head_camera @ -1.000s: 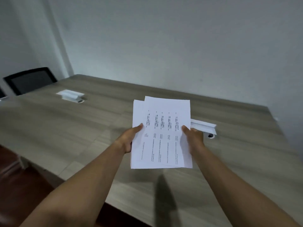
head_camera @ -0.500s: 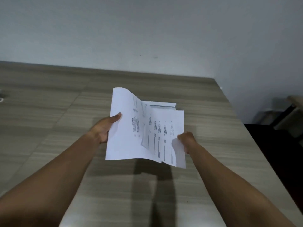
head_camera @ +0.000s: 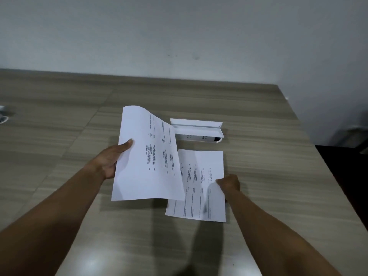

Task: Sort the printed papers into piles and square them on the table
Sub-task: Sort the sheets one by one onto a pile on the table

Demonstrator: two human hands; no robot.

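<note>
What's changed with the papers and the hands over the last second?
The single bundle has split. The right hand has carried one printed sheet down and to the right, low over the table in front of the white socket box; whether it already rests there is unclear. The left hand keeps the remaining papers, raised and curling at the top. Both hands still grip paper; the box hasn't moved.

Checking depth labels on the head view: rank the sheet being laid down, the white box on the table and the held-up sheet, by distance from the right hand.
1. Sheet being laid down: in the right hand.
2. Held-up sheet: just left, in the left hand.
3. White box: beyond both, toward the wall.
</note>
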